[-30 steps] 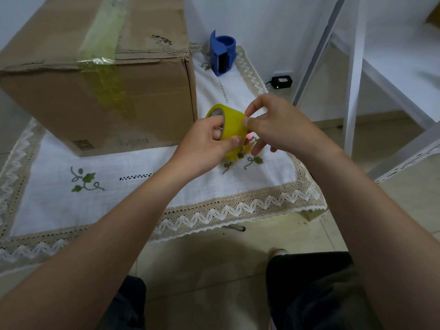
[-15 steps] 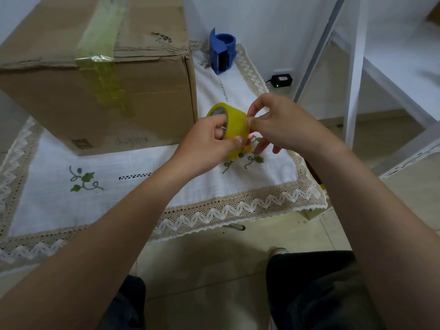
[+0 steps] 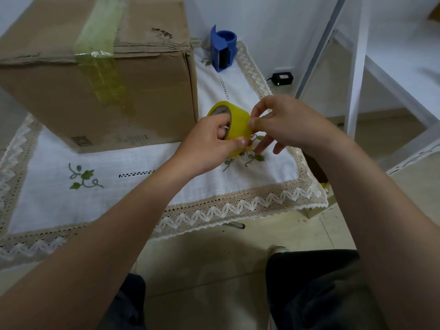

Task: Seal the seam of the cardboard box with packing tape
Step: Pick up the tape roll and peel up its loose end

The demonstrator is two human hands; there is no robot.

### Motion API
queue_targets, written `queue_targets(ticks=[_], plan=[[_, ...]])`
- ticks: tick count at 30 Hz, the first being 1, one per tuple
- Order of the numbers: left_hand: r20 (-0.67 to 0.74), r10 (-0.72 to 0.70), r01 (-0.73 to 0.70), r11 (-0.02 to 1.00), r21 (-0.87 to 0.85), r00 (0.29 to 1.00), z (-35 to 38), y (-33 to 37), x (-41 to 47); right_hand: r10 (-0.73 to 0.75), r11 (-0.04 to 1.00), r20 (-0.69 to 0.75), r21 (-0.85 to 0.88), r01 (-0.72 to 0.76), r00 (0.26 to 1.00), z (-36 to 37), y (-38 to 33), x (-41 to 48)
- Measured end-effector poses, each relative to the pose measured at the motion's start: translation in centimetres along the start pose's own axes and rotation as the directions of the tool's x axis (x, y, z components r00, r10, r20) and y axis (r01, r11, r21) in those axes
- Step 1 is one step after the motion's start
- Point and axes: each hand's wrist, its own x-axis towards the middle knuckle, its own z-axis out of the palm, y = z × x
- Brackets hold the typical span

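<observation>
Little moved, left hand [image 3: 209, 141] still gripping tape roll [image 3: 234, 126], right hand [image 3: 283, 123] seemingly pinching its hidden end

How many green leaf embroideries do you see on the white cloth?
2: one leaf sprig on the cloth's left part, another just under the hands. The box may hide more.

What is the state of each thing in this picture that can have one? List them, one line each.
Cardboard box: closed, a tape strip already over its top edge and down the front.
Tape roll: held off the cloth, no length pulled free.
Left hand: grips the roll, fingers in its core.
Right hand: pinches at the roll's outer face.
Blue tape dispenser: upright on the cloth, untouched.
Black adapter: green light on.
</observation>
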Motion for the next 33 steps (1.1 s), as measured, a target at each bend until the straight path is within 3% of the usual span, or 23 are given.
queue_targets(ticks=[9,16,33], plan=[[-0.030,-0.017,0.017,1.000,-0.003,0.999,-0.3,-0.2,-0.2,-0.033,0.999,-0.039,0.010,0.034,0.999,0.4,-0.3,0.0],[-0.062,0.014,-0.016,0.999,-0.044,0.998,0.0,0.0,-0.3,-0.194,0.967,-0.213,-0.204,0.150,0.958,0.8,0.0,0.3],[-0.017,0.041,-0.041,0.999,-0.003,0.999,0.2,-0.4,-0.1,-0.022,0.999,-0.032,0.023,0.023,0.999,-0.4,0.0,0.1]])
